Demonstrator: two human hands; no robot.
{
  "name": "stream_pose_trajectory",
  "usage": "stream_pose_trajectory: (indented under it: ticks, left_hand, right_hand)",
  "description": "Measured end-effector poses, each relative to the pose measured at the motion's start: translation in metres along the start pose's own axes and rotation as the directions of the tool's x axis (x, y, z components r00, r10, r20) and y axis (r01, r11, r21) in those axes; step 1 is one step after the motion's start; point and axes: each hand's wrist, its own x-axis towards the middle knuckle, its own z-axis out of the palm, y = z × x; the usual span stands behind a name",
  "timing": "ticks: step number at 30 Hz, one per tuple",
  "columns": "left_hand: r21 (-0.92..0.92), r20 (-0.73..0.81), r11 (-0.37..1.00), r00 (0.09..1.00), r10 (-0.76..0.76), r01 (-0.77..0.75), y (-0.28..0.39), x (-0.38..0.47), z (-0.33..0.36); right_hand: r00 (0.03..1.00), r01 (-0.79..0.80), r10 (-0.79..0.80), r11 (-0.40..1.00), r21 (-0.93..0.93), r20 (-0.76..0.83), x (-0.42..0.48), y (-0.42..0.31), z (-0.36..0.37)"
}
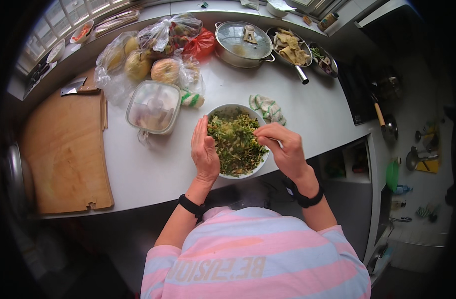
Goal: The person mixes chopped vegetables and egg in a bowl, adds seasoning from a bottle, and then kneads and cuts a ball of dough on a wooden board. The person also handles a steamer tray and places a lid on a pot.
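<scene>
A white bowl [260,170] near the counter's front edge is full of a chopped mix [235,144] of green leaves and pale yellow bits. Against the bowl's left side rests my left hand [205,151], its palm turned inward and the thumb apart from the long fingers. Over the right rim, my right hand [286,144] has its thumb and fingertips drawn close together. Whether anything thin is between them cannot be made out. Just behind the bowl lies a crumpled cloth [268,108] with green lines.
Left stand a lidded plastic container [153,106], bagged fruit [137,65] and a wooden cutting board [65,149] with a cleaver [73,86] at its far edge. Behind are a glass-lidded pot [244,43] and a frying pan [302,74] of flat pieces. A cooktop [356,101] is right.
</scene>
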Motion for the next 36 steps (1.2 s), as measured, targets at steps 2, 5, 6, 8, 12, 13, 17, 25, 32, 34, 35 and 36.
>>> stream_pose_trajectory:
  ticks: [2, 5, 6, 8, 12, 13, 17, 25, 32, 34, 35, 36]
  left_hand:
    - [-0.014, 0.003, 1.0, 1.0, -0.013, 0.013, 0.0, -0.001, -0.001]
    - [-0.057, 0.005, 0.998, 1.0, -0.02, 0.021, -0.002, -0.001, -0.002]
    - [-0.075, 0.008, 0.997, 1.0, -0.022, 0.023, -0.003, -0.001, -0.002]
    - [-0.111, 0.005, 0.993, 1.0, -0.028, 0.029, -0.004, -0.002, -0.002]
    - [-0.112, 0.01, 0.993, 1.0, -0.028, 0.029, -0.005, -0.002, -0.002]
    - [-0.101, 0.008, 0.994, 1.0, -0.027, 0.028, -0.005, -0.001, -0.002]
    - [-0.076, -0.005, 0.997, 1.0, -0.021, 0.02, -0.004, -0.001, 0.0]
    - [-0.123, -0.025, 0.992, 0.999, -0.022, 0.019, -0.006, -0.001, 0.001]
    - [-0.129, -0.007, 0.991, 0.999, -0.036, 0.035, -0.005, -0.002, 0.0]
    - [-0.1, -0.012, 0.994, 0.999, -0.034, 0.033, -0.005, -0.001, 0.0]
    - [-0.1, -0.014, 0.994, 0.999, -0.037, 0.035, -0.004, -0.001, 0.001]
    - [-0.104, -0.016, 0.994, 0.999, -0.039, 0.037, -0.004, -0.001, 0.001]
  right_hand:
    - [1.0, 0.024, -0.024, 1.0, -0.005, 0.01, -0.006, -0.018, -0.008]
    - [0.998, 0.015, -0.015, 1.0, 0.012, 0.065, -0.019, -0.037, -0.004]
    - [0.996, 0.04, -0.042, 0.999, 0.016, 0.08, -0.023, -0.037, 0.004]
    - [0.994, 0.026, -0.031, 0.999, 0.046, 0.101, -0.028, -0.03, 0.025]
    - [0.983, 0.139, -0.143, 0.989, 0.043, 0.111, -0.026, -0.001, 0.058]
    - [0.982, 0.163, -0.161, 0.987, -0.007, 0.098, -0.026, 0.005, 0.06]
    - [0.985, 0.17, -0.171, 0.98, -0.1, 0.001, -0.019, 0.009, 0.046]
    - [0.998, 0.061, -0.061, 0.998, -0.02, 0.025, -0.025, -0.03, 0.012]
    - [0.967, 0.243, -0.24, 0.97, -0.027, 0.079, -0.032, 0.001, 0.058]
    - [0.972, 0.231, -0.226, 0.969, -0.089, 0.066, -0.028, 0.006, 0.055]
    - [0.973, 0.231, -0.228, 0.966, -0.115, 0.039, -0.027, 0.007, 0.05]
    - [0.983, 0.186, -0.183, 0.976, -0.115, 0.034, -0.025, 0.005, 0.043]
